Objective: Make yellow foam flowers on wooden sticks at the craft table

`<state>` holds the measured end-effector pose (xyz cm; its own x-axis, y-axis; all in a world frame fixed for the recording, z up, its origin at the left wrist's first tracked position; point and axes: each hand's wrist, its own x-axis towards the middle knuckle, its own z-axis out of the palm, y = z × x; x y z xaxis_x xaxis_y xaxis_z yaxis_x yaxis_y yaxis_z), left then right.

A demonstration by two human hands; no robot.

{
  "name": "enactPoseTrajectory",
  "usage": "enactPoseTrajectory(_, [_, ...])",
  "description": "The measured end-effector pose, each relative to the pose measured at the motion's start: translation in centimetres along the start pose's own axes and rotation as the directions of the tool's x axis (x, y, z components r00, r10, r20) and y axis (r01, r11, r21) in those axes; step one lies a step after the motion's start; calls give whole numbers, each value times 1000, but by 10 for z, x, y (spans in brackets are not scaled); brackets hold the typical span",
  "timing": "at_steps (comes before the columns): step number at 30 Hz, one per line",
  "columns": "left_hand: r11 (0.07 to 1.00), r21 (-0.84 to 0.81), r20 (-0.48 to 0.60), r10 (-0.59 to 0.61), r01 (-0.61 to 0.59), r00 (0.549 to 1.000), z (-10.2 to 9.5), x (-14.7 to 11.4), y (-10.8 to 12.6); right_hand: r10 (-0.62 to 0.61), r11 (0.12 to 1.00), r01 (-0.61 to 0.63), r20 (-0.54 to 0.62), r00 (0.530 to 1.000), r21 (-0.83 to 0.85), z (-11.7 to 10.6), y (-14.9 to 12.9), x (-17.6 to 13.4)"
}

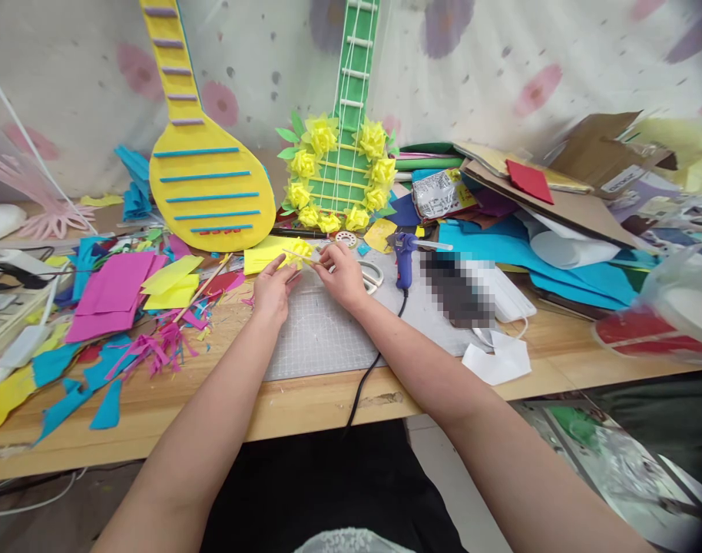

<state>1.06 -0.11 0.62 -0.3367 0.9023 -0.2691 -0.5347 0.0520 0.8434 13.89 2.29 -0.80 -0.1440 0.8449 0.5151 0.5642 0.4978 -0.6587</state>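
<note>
My left hand is over the grey cutting mat, its fingers closed at the lower edge of a yellow paper flower. My right hand pinches a thin pale stick that reaches left across the flower. The petals partly hide the fingertips of the left hand. Under and behind the flower lie yellow paper sheets. White-handled scissors rest just right of my right hand, their blades hidden. A roll of tape lies behind that hand.
A purple glue gun stands on the mat, its black cord running over the table's front edge. Behind stand a yellow paper lute shape and a green one ringed with yellow flowers. Magenta sheets and scraps lie left.
</note>
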Motion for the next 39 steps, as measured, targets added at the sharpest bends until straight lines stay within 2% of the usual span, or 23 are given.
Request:
enactPoseTrajectory(3, [998, -58, -50, 14, -17, 999, -1, 2, 3, -29, 999, 30, 38, 999, -28, -1, -1, 0])
enactPoseTrajectory(7, [995, -89, -62, 33, -38, 998, -4, 5, 6, -29, 985, 65, 217, 976, -159, -1, -1, -1])
enactPoseTrajectory(10, [995, -94, -38, 39, -43, 999, -5, 6, 7, -20, 980, 76, 286, 958, -186, 1, 0, -1])
enactPoseTrajectory(17, [995, -101, 84, -7, 16, 996, -8, 7, 7, 4, 988, 39, 274, 962, -149, 0, 5, 2])
enactPoseTrajectory(23, [996, -84, 67, 38, -33, 997, -9, 4, 7, -44, 998, 57, 279, 959, -39, 2, 8, 3])
enactPoseTrajectory(28, [996, -73, 55, 53, -49, 997, -9, 3, 7, -68, 998, 60, 328, 942, 33, 1, 8, 3])
enactPoseTrajectory(32, [996, -72, 47, 49, -45, 998, -10, 6, 6, -66, 995, 32, 405, 912, 90, -4, 6, 4])
enactPoseTrajectory(39, [999, -37, 11, 39, -38, 999, -7, 4, 7, 4, 983, -109, 569, 822, 150, -11, -4, 2])
